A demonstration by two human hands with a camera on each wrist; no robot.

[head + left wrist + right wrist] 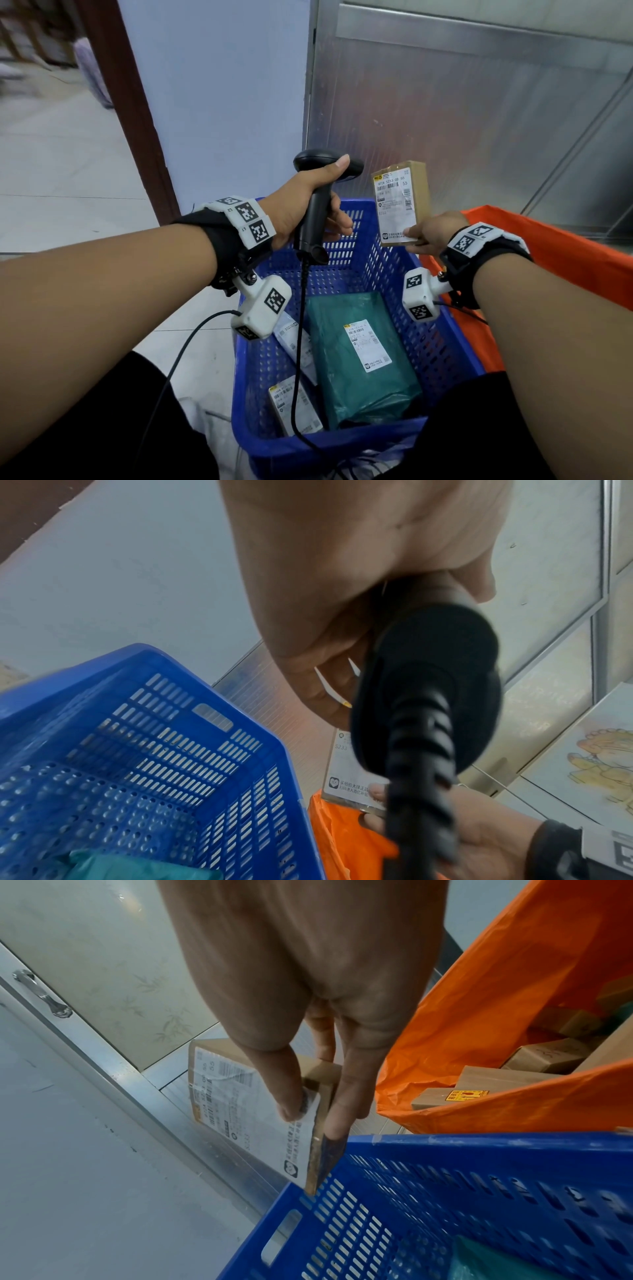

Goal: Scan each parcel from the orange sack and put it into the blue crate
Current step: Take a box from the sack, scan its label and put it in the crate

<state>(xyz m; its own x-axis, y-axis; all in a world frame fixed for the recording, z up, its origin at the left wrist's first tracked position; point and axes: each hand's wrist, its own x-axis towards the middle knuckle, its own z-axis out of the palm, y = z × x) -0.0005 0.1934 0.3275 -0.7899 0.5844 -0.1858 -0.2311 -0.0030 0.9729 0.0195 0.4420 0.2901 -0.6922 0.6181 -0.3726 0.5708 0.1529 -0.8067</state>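
My left hand (320, 202) grips a black barcode scanner (317, 212) by its handle, with the scanner's head turned toward the right. Seen from the left wrist, the scanner's butt (428, 696) and cable fill the middle. My right hand (426, 234) pinches the lower edge of a small brown cardboard parcel (400, 202), upright above the blue crate's (445, 342) far right corner, its white label facing me. In the right wrist view, thumb and fingers pinch the parcel (240, 1096). The orange sack (548, 260) stands right of the crate.
In the crate lie a green bagged parcel (359, 356) and two small labelled parcels (294, 404). The sack (514, 1015) holds several cardboard boxes (496, 1080). A metal-framed panel (462, 102) stands behind. The scanner's cable (298, 359) hangs into the crate. Tiled floor lies to the left.
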